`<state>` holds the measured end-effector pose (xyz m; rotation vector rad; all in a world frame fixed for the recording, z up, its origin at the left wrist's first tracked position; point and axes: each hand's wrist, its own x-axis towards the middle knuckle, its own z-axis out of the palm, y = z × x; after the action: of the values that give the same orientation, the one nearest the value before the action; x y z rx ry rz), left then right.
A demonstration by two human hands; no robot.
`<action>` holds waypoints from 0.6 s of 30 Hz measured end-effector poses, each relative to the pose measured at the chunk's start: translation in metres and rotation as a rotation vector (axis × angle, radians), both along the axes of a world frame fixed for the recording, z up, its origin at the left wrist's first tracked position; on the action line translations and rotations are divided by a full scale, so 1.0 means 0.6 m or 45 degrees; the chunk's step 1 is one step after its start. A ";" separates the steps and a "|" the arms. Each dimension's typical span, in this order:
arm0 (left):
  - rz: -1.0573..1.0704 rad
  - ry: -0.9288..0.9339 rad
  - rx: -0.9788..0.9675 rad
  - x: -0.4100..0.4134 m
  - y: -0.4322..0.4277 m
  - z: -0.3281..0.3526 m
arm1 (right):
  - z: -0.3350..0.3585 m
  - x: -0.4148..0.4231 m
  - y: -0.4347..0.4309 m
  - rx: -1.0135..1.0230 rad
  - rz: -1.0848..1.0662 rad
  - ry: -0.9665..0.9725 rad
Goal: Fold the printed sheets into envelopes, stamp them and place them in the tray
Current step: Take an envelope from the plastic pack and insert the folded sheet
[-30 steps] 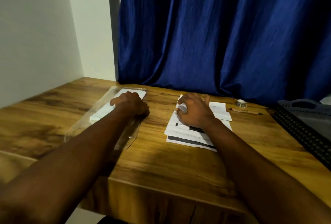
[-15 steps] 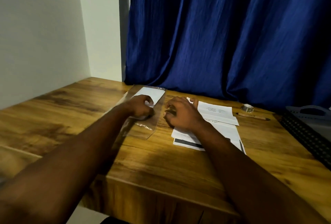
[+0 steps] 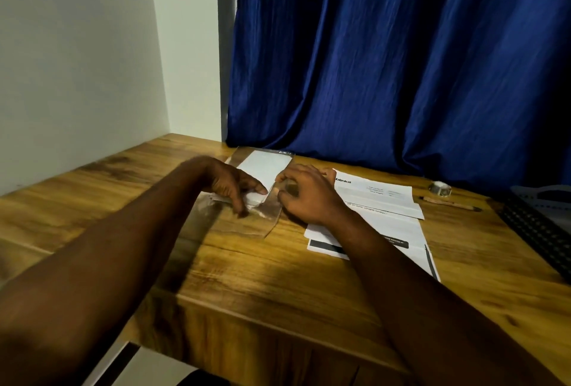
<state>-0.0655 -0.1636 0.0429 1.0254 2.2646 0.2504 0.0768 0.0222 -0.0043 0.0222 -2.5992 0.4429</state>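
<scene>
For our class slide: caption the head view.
Left hand and right hand hold a clear plastic envelope packet beside printed sheets on a wooden desk.

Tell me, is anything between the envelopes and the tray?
Yes. The envelopes sit inside a clear plastic sleeve gripped by the left hand and right hand. Between it and the tray, the printed sheets, a pencil and a small roll lie on the table. All lie low, so lifting over them should probably work.

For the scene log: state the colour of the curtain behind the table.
The curtain is plain deep blue, clearest in the head view.
</scene>
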 end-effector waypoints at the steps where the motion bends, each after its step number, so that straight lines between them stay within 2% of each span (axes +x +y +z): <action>1: 0.031 0.049 0.036 -0.004 -0.001 -0.001 | -0.002 0.002 0.001 -0.008 0.004 0.004; 4: 0.125 0.132 0.224 -0.022 -0.003 -0.003 | -0.001 0.009 -0.004 0.000 0.045 0.090; 9: 0.248 0.288 0.474 -0.019 -0.002 0.001 | 0.012 0.020 -0.042 -0.140 0.326 0.503; 12: 0.206 0.313 0.547 -0.017 -0.006 -0.001 | 0.015 0.022 -0.081 -0.083 0.366 0.330; 14: 0.195 0.373 0.584 -0.017 -0.008 -0.004 | 0.007 0.016 -0.098 0.062 0.234 0.147; 18: 0.205 0.417 0.665 -0.015 -0.005 -0.006 | -0.003 0.003 -0.105 0.151 -0.074 -0.083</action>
<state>-0.0748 -0.1665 0.0394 1.2095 2.6549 0.8309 0.0788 -0.0410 -0.0061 -0.0282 -2.6795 0.2723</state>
